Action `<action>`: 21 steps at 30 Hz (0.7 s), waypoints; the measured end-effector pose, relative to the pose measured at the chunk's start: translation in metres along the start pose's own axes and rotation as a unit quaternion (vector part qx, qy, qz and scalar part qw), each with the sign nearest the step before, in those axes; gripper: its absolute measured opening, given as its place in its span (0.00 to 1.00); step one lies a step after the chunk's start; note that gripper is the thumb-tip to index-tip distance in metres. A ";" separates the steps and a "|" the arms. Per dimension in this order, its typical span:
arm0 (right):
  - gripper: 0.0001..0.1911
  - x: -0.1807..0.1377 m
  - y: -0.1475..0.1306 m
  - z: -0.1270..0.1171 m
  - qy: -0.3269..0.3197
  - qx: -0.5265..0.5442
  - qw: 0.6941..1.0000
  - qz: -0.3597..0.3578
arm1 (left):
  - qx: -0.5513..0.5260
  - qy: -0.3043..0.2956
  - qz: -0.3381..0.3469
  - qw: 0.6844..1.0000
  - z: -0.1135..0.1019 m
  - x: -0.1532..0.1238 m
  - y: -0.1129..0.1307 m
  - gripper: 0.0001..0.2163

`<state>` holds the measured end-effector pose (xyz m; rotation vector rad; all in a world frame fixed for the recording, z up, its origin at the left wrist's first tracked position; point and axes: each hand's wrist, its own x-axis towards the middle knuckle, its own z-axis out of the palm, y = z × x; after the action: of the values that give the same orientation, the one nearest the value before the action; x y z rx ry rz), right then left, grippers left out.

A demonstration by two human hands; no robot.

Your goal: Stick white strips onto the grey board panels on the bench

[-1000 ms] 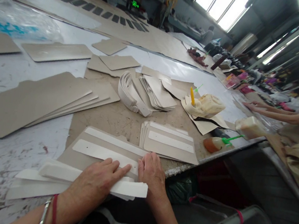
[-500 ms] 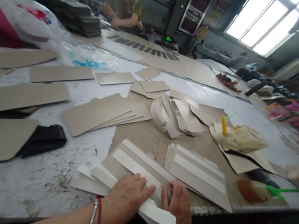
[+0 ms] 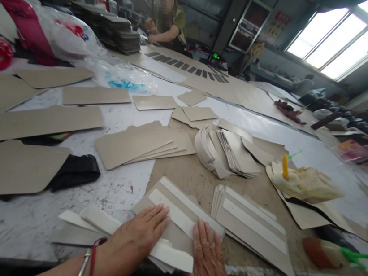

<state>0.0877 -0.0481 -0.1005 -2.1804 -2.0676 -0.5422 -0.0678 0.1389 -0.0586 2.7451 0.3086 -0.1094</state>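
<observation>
two flat hands on the work at the near edge. left hand (image 3: 139, 236) pressed palm-down, fingers spread, over loose white strips (image 3: 105, 222) and onto the grey card panel (image 3: 174, 209); no pinch, nothing gripped. just right, right hand (image 3: 210, 263) now laid flat with straight fingers on the same panel, where half a second ago curled at the panel's end. reads as a shift from aligning to pressing a strip down. further right, finished stack (image 3: 253, 228), then glue bottle (image 3: 321, 253) on its side.
</observation>
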 end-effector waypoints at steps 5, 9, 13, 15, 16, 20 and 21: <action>0.29 0.001 0.001 -0.005 -0.020 0.000 1.000 0.006 | -0.091 -0.024 -0.033 0.995 -0.006 0.000 0.006 0.27; 0.29 -0.003 -0.003 -0.011 -0.018 0.035 0.998 0.045 | -0.130 -0.008 -0.018 0.991 -0.014 -0.005 -0.003 0.29; 0.20 -0.016 -0.009 -0.019 0.098 0.072 0.953 0.278 | -0.180 0.076 -0.088 0.977 -0.028 -0.005 -0.025 0.22; 0.17 -0.021 -0.012 -0.022 0.111 0.110 0.911 0.381 | -0.212 0.107 -0.118 0.964 -0.037 0.001 -0.036 0.19; 0.17 -0.022 -0.014 -0.023 0.107 0.138 0.893 0.415 | -0.232 0.112 -0.129 0.958 -0.040 0.004 -0.040 0.16; 0.18 -0.013 -0.016 -0.026 0.108 0.267 0.801 0.525 | -0.322 0.115 -0.192 0.920 -0.043 0.019 -0.054 0.11; 0.20 -0.009 -0.016 -0.026 0.112 0.302 0.767 0.554 | -0.349 0.113 -0.211 0.906 -0.041 0.021 -0.056 0.11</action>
<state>0.0668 -0.0634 -0.0821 -2.2262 -0.4313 0.0320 -0.0583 0.2090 -0.0429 1.9416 0.8254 0.1793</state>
